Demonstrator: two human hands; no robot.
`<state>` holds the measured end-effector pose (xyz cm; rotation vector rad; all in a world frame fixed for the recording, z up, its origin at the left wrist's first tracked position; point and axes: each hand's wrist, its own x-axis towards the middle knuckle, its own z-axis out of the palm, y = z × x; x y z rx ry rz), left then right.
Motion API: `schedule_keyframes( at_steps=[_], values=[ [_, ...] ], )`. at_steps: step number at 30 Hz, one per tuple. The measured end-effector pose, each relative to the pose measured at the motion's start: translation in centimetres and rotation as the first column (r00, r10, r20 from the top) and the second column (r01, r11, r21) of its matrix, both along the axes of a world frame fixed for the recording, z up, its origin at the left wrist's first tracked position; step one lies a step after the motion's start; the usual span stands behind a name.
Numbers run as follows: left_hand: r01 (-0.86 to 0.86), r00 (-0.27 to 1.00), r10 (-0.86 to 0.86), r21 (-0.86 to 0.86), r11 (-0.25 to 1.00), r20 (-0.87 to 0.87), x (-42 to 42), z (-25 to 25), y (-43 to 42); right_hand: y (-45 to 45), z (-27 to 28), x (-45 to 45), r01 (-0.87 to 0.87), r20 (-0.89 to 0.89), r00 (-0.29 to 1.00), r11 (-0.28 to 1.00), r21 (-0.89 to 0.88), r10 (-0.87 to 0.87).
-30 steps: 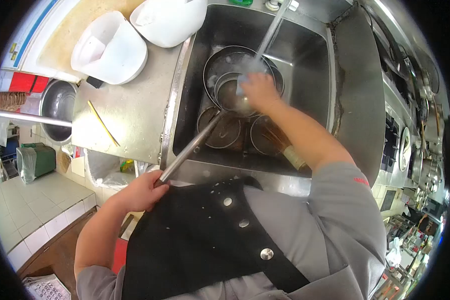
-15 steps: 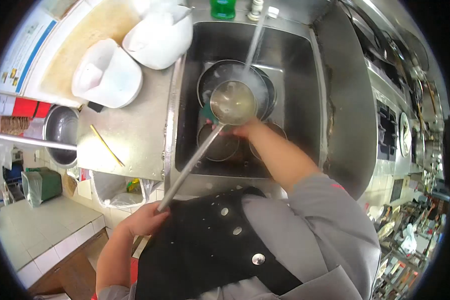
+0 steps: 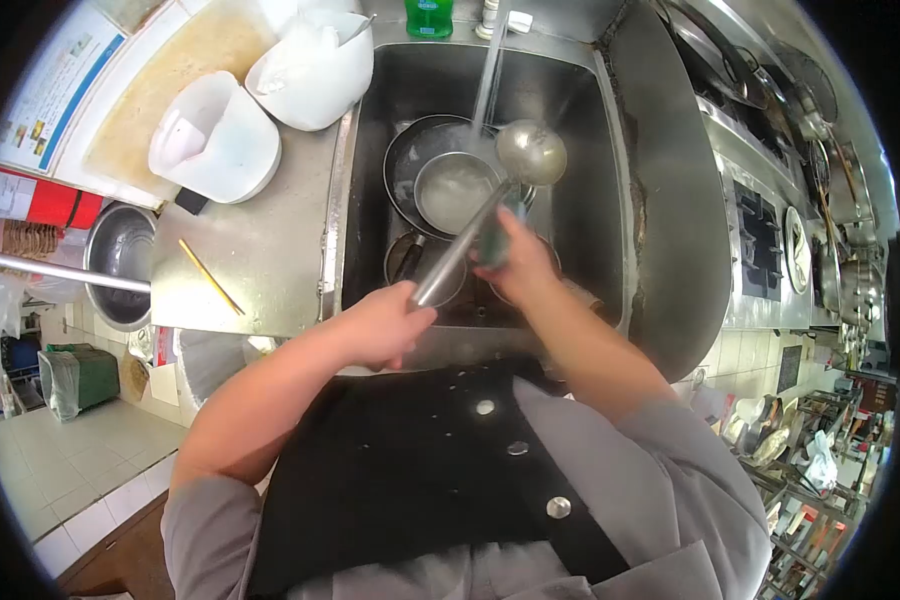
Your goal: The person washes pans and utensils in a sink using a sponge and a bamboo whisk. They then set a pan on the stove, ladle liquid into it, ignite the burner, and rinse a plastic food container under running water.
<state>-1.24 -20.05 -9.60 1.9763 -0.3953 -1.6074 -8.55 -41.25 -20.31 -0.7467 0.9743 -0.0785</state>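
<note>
A long-handled metal ladle (image 3: 532, 153) tilts over the sink, bowl at the far right of the pans. My left hand (image 3: 378, 325) is closed around the lower end of its handle, near the sink's front edge. In my right hand (image 3: 526, 262) is a green scouring pad (image 3: 492, 240), pressed by the handle just below the bowl. Under the ladle, a round metal pot (image 3: 460, 190) with cloudy water sits inside a dark frying pan (image 3: 400, 165). Water runs from the faucet (image 3: 490, 75) behind them.
Smaller pans lie at the front of the sink (image 3: 585, 110), partly hidden by my hands. On the left counter (image 3: 280, 240) stand two cut white plastic containers (image 3: 215, 140) and a yellow stick (image 3: 210, 275). A green soap bottle (image 3: 429, 18) is behind the sink. A stove (image 3: 760, 245) is at right.
The ladle's bowl has moved right, off the pot, and turned. My left hand has come forward over the sink's front edge with the handle. My right hand has shifted slightly right with the pad.
</note>
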Motion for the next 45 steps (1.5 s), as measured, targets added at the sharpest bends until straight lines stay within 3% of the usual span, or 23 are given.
schedule_keyframes(
  at_steps=[3, 5, 10, 14, 15, 17, 18, 19, 21, 23, 24, 26, 28, 30, 32, 34, 35, 36, 37, 40, 42, 44, 45],
  values=[
    [0.052, 0.995, -0.045, 0.078, 0.996, -0.094, 0.3, -0.5, -1.8, -0.9, 2.3, -3.6, 0.042, -0.087, 0.994, 0.968, -0.247, -0.065],
    [0.094, 0.989, -0.091, 0.021, 0.995, -0.114, 0.7, -1.6, -2.5, -1.3, 3.3, -4.1, 0.103, 0.001, 0.994, 0.911, -0.398, -0.112],
    [0.162, 0.977, -0.160, -0.003, 0.987, -0.141, 0.3, -3.2, -4.1, -2.5, 5.6, -1.9, 0.112, 0.229, 0.973, 0.926, -0.360, -0.029],
    [0.299, 0.954, -0.296, 0.059, 0.952, -0.054, -0.6, -4.6, -5.4, -4.2, 4.6, 1.1, -0.082, 0.162, 0.976, 0.934, -0.346, 0.146],
    [0.304, 0.921, -0.293, -0.005, 0.953, 0.256, 0.4, -6.2, -5.0, -4.5, 3.4, 2.2, -0.116, 0.145, 0.974, 0.935, -0.336, 0.173],
    [0.367, 0.611, -0.153, -0.107, 0.924, 0.777, 3.0, -10.4, -3.8, -5.1, 1.7, 4.6, -0.179, 0.117, 0.967, 0.931, -0.319, 0.226],
    [0.141, 0.787, -0.101, -0.018, 0.990, 0.608, 3.7, -6.9, -3.8, -4.6, 2.1, 5.9, -0.244, 0.053, 0.956, 0.885, -0.396, 0.287],
    [0.028, 0.766, -0.065, 0.068, 0.997, 0.640, 4.2, -8.9, -3.4, -4.2, 0.5, 8.0, -0.278, 0.100, 0.935, 0.879, -0.388, 0.339],
    [-0.062, 0.911, -0.021, 0.189, 0.980, 0.411, 5.0, -11.8, -3.6, -2.8, -3.0, 11.3, -0.429, -0.021, 0.884, 0.795, -0.428, 0.466],
    [-0.036, 0.882, -0.069, 0.212, 0.977, 0.466, 4.2, -16.1, -3.8, 0.0, -4.7, 13.4, -0.533, -0.055, 0.813, 0.702, -0.472, 0.580],
    [0.024, 0.844, -0.132, 0.210, 0.977, 0.520, 4.8, -19.2, -3.2, 0.8, -9.4, 14.9, -0.588, -0.134, 0.750, 0.560, -0.584, 0.648],
    [-0.023, 0.939, -0.042, 0.182, 0.983, 0.343, 5.1, -13.7, -3.9, 1.5, -12.2, 14.6, -0.701, -0.285, 0.617, 0.348, -0.623, 0.734],
    [-0.142, 0.983, 0.115, 0.196, 0.970, 0.146, 5.1, -14.7, -3.2, 0.8, -13.5, 13.3, -0.767, -0.435, 0.477, 0.121, -0.630, 0.763],
    [-0.201, 0.979, 0.201, 0.209, 0.957, 0.022, 5.3, -18.5, -3.4, -1.3, -12.3, 12.0, -0.809, -0.571, 0.335, -0.082, -0.582, 0.750],
    [-0.202, 0.971, 0.228, 0.259, 0.944, -0.073, 5.6, -18.4, -4.5, -4.1, -11.4, 10.2, -0.720, -0.786, 0.214, -0.450, -0.528, 0.580],
    [-0.117, 0.992, 0.125, 0.256, 0.960, -0.013, 6.1, -19.5, -4.5, -8.3, -14.5, 10.2, -0.724, -0.894, 0.240, -0.543, -0.424, 0.378],
    [-0.040, 0.995, 0.018, 0.234, 0.971, 0.095, 6.3, -20.7, -4.0, -10.2, -16.7, 10.8, -0.701, -0.904, 0.302, -0.571, -0.426, 0.304],
    [-0.077, 0.985, 0.045, 0.191, 0.979, 0.168, 6.1, -15.1, -5.1, -11.8, -19.0, 11.5, -0.679, -0.903, 0.361, -0.598, -0.426, 0.233],
    [-0.195, 0.981, 0.193, 0.135, 0.972, 0.024, 6.3, -14.0, -5.2, -12.5, -20.5, 12.0, -0.658, -0.894, 0.417, -0.624, -0.422, 0.165],
    [-0.523, 0.763, 0.503, 0.068, 0.849, -0.406, 7.3, -11.3, -5.2, -9.1, -17.3, 16.1, -0.916, -0.915, 0.313, -0.172, -0.361, 0.253],
    [-0.603, 0.650, 0.579, 0.129, 0.787, -0.492, 7.7, -10.0, -4.6, -6.7, -17.8, 17.6, -0.872, -0.902, -0.039, -0.456, -0.180, 0.431],
    [-0.638, 0.600, 0.626, 0.174, 0.750, -0.499, 7.6, -9.8, -4.0, -3.7, -23.7, 17.1, -0.838, -0.868, 0.021, -0.465, -0.286, 0.496],
    [-0.634, 0.627, 0.631, 0.171, 0.754, -0.456, 7.2, -9.7, -3.9, -3.0, -22.3, 15.4, -0.853, -0.750, 0.215, -0.254, -0.456, 0.625]
  ],
)
